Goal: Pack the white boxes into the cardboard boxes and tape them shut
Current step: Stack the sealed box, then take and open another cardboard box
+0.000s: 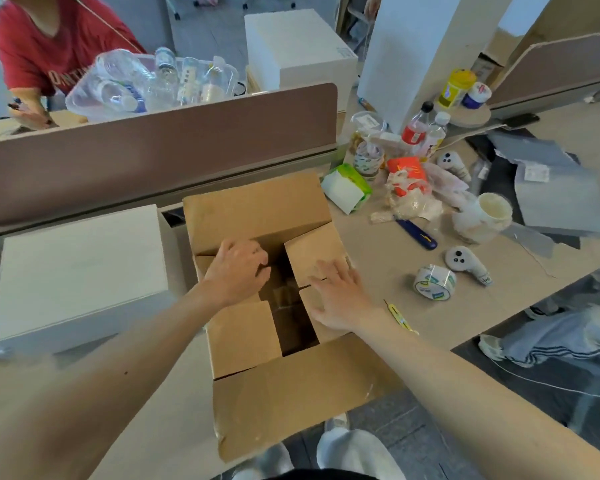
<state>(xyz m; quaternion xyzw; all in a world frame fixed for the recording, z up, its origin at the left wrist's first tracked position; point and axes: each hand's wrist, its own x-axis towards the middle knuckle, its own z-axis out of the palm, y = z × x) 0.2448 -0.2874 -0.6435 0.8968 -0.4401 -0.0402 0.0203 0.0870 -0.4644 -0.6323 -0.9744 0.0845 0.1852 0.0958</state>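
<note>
A brown cardboard box [257, 209] stands in the middle of the table with its flaps partly folded and a dark gap open in the middle. My left hand [238, 270] rests on the left inner flap, fingers curled over its edge at the gap. My right hand [340, 294] lies flat with spread fingers on the right inner flap. A large white box [80, 271] sits on the table just left of the cardboard box. A roll of clear tape [434, 282] lies on the table to the right.
A brown divider panel [153, 147] runs along the table's back. Bottles, wrappers, a cup [489, 216], a blue cutter [418, 233] and two grey controllers clutter the right side. Another white box [298, 50] stands behind the divider. A person in red sits at the back left.
</note>
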